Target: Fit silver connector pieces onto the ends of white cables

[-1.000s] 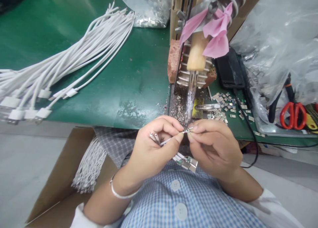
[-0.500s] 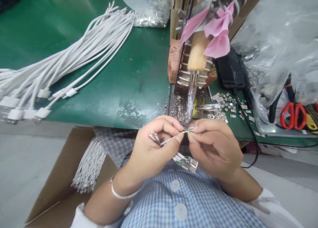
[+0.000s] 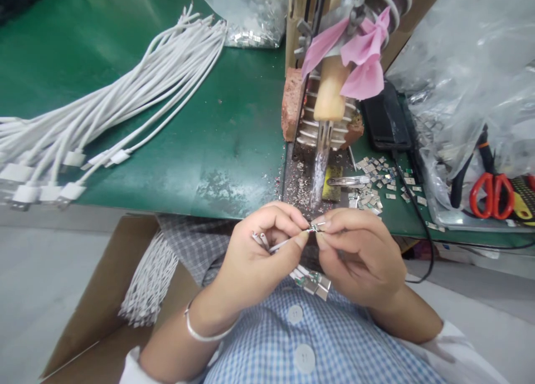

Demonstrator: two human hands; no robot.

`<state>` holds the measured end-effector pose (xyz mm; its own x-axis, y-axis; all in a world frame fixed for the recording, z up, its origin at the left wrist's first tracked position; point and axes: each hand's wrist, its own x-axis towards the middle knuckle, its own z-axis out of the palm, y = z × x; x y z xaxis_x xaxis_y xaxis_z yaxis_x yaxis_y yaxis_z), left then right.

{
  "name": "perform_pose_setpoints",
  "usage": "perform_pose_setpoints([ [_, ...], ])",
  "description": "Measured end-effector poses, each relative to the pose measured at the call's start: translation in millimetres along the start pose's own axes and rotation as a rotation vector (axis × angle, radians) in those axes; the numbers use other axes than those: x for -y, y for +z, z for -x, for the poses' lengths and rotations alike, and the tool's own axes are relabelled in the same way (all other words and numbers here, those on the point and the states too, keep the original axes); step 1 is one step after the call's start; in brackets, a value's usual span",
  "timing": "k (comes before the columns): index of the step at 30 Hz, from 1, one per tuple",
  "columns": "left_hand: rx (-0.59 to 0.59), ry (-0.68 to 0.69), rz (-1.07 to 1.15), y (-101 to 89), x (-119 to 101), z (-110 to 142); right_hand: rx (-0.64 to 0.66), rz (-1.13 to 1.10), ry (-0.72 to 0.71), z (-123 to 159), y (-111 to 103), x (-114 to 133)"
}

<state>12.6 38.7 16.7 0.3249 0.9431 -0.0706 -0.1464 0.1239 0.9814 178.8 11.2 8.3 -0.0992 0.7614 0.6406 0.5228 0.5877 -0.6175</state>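
Observation:
My left hand [image 3: 259,250] is closed around several thin white cables [image 3: 279,243], pinching one at its bare tip. My right hand [image 3: 359,250] pinches a small metal connector [image 3: 317,226] against that cable tip. Both hands meet just below the tip of a fixed soldering iron [image 3: 320,172] with a wooden handle. Finished cable ends with small connector boards [image 3: 314,282] hang beneath my hands, over my checked shirt.
A bundle of white USB cables [image 3: 104,111] lies on the green table [image 3: 225,133] at left. Loose metal shells [image 3: 380,180] and tweezers [image 3: 349,180] lie right of the iron. Red scissors [image 3: 487,192], plastic bags [image 3: 472,66] and a cardboard box [image 3: 112,295] of cables surround me.
Both hands with the cable and connector have shifted slightly up in the frame, staying just under the iron's tip. Nothing else moved.

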Motion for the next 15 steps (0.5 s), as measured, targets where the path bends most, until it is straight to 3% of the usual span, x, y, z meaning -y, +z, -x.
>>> perform_pose_setpoints([
  [11,0.048,-0.053,0.039,-0.8,4,8,0.051,-0.243,0.199,8,-9,3],
  [15,0.087,-0.065,0.069,-0.2,8,11,0.092,-0.283,0.202,13,-16,3],
])
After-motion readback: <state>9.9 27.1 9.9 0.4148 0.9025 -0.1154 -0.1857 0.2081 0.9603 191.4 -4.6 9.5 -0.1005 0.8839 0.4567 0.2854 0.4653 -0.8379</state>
